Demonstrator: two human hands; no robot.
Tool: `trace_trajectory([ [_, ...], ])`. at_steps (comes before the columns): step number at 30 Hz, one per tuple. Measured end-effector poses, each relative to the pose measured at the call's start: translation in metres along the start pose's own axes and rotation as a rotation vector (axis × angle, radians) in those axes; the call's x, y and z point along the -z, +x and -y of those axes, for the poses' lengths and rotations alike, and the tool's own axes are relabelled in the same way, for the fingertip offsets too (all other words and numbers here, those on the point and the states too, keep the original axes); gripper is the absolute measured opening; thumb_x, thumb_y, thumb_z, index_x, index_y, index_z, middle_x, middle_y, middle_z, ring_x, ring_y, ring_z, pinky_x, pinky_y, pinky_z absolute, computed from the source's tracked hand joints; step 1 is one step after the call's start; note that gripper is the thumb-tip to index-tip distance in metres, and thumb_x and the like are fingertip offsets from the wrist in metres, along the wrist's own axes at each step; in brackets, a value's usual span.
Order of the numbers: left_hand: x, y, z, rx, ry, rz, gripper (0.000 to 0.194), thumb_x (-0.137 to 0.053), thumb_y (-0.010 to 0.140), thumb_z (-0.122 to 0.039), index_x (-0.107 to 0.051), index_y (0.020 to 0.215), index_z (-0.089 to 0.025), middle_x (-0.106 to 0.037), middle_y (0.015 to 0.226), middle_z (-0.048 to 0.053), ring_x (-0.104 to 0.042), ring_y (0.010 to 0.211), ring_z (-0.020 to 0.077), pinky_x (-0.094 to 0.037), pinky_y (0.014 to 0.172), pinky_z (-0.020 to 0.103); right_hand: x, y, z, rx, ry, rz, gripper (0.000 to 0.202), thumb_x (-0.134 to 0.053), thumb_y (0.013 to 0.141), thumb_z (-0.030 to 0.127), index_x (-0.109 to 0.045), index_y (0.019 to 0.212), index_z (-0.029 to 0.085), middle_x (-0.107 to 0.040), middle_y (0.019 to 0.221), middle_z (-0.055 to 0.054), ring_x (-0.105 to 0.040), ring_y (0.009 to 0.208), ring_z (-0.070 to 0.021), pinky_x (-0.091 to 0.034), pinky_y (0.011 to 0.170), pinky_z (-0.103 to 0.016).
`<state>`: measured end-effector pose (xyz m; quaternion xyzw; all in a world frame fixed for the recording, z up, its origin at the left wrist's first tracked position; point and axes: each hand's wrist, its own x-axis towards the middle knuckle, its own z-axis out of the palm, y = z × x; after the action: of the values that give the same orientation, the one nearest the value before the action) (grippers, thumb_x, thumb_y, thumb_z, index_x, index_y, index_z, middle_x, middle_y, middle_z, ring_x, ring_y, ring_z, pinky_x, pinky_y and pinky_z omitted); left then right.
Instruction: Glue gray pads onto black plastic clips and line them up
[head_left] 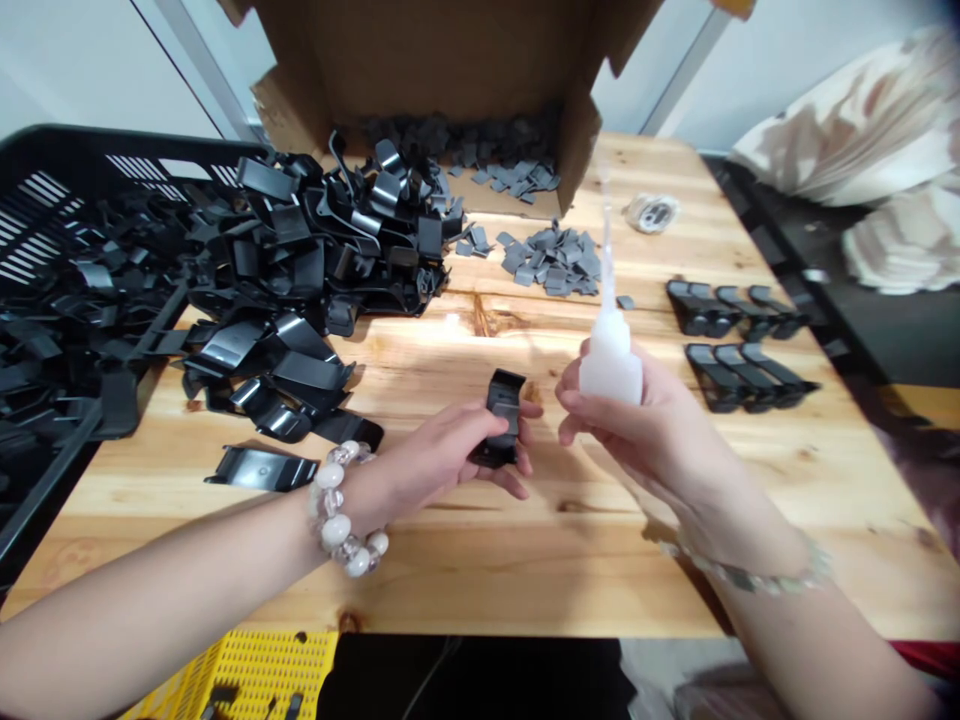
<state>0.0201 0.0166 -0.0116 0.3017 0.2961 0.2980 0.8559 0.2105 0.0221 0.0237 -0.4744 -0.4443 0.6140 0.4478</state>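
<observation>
Near the middle of the wooden table, my left hand (469, 445) grips a black plastic clip (504, 415) between thumb and fingers. To its right, my right hand (637, 420) is wrapped round a small white bottle (611, 360), whose long thin clear nozzle points up. The bottle and the clip are apart. Beyond my hands lies a pile of small dark grey pads (555, 260). A single black clip (262, 468) rests on the table left of my left hand.
A large heap of black clips (300, 240) spills beside a black crate (150, 165) at left. An open cardboard box (465, 60) with grey pads stands behind. Two rows of clips (731, 375) and a tape roll (652, 213) lie right. A yellow basket (277, 660) is below.
</observation>
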Motion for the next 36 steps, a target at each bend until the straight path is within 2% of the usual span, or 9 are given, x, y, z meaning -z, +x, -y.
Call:
trace_trajectory([
  [4, 0.0004, 0.001, 0.0046, 0.016, 0.043, -0.033, 0.019, -0.058, 0.087, -0.028, -0.065, 0.093, -0.011, -0.063, 0.086, 0.007, -0.063, 0.078, 0.0175, -0.053, 0.073, 0.034, -0.0066, -0.0026, -0.0085, 0.029, -0.339, 0.031, 0.019, -0.075, 0.072, 0.028, -0.061, 0.08, 0.018, -0.061, 0.074, 0.0, -0.06, 0.067, -0.0135, -0.051, 0.064, -0.028],
  [9, -0.0014, 0.0013, 0.0049, 0.023, 0.064, -0.018, 0.021, -0.063, 0.084, -0.032, -0.065, 0.088, -0.011, -0.063, 0.083, 0.006, -0.061, 0.08, 0.0177, -0.052, 0.074, 0.034, -0.0105, -0.0043, -0.0088, 0.213, -0.674, 0.017, 0.008, -0.071, 0.075, 0.024, -0.065, 0.077, 0.017, -0.06, 0.082, -0.003, -0.06, 0.075, -0.0153, -0.046, 0.068, -0.029],
  [12, -0.002, 0.0003, 0.0034, 0.043, 0.058, -0.01, 0.017, -0.06, 0.085, -0.029, -0.063, 0.088, -0.012, -0.061, 0.086, 0.005, -0.062, 0.078, 0.0169, -0.051, 0.073, 0.034, -0.009, -0.0038, -0.0079, 0.234, -0.676, -0.014, 0.009, -0.069, 0.076, 0.025, -0.064, 0.075, 0.018, -0.06, 0.081, -0.002, -0.059, 0.075, -0.0152, -0.046, 0.068, -0.029],
  [17, -0.0033, -0.002, 0.0011, 0.043, 0.094, 0.011, 0.014, -0.051, 0.088, -0.02, -0.059, 0.097, -0.014, -0.06, 0.089, 0.004, -0.061, 0.072, 0.0136, -0.051, 0.072, 0.031, -0.0066, -0.0052, -0.0071, 0.208, -0.631, -0.175, 0.017, -0.071, 0.074, 0.033, -0.064, 0.078, 0.018, -0.067, 0.09, -0.004, -0.062, 0.08, -0.0183, -0.048, 0.07, -0.031],
  [20, -0.0049, -0.0031, -0.0006, 0.054, 0.127, 0.005, 0.012, -0.047, 0.089, -0.017, -0.057, 0.094, -0.013, -0.059, 0.086, 0.002, -0.061, 0.069, 0.012, -0.05, 0.072, 0.03, -0.008, -0.0069, -0.0072, 0.171, -0.676, -0.183, 0.019, -0.071, 0.074, 0.036, -0.064, 0.077, 0.018, -0.069, 0.092, -0.006, -0.063, 0.079, -0.0198, -0.047, 0.067, -0.031],
  [36, -0.0049, -0.002, -0.0014, 0.078, 0.182, -0.014, 0.013, -0.045, 0.09, -0.017, -0.057, 0.087, -0.012, -0.061, 0.077, 0.002, -0.062, 0.068, 0.0122, -0.05, 0.072, 0.028, -0.0087, -0.0068, -0.0119, 0.261, -0.775, -0.151, 0.012, -0.067, 0.077, 0.029, -0.064, 0.079, 0.019, -0.069, 0.083, -0.003, -0.06, 0.07, -0.0157, -0.045, 0.063, -0.028],
])
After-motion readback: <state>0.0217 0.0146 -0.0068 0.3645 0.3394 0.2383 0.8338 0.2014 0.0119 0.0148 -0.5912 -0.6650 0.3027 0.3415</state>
